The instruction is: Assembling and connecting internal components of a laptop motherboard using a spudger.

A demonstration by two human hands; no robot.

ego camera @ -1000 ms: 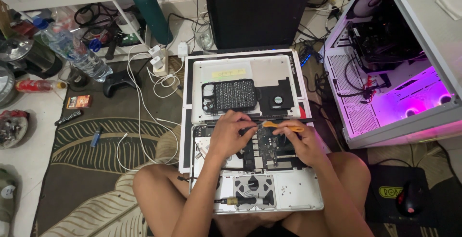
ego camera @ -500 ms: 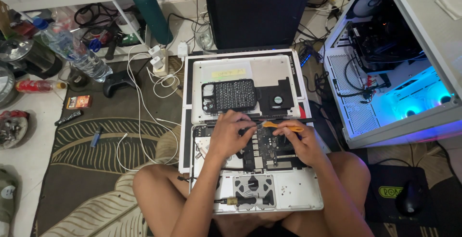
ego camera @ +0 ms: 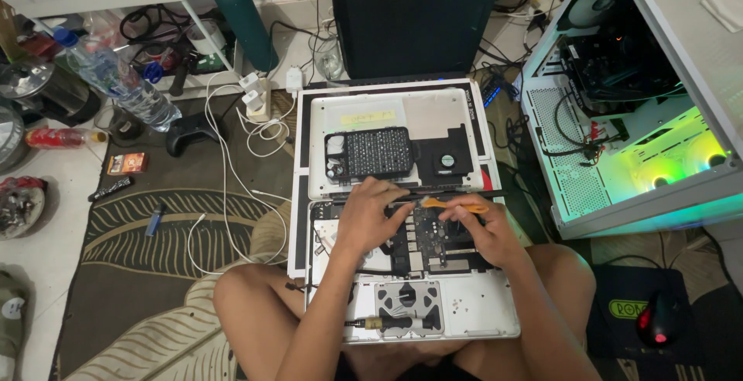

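Nothing moved exc. PC case glow blue→green; right hand grips orange pry tool, left hand grip unclear on laptop board.

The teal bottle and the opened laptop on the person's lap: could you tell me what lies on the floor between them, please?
In the head view, white chargers and looping white cables lie on the floor between the teal bottle and the opened laptop.
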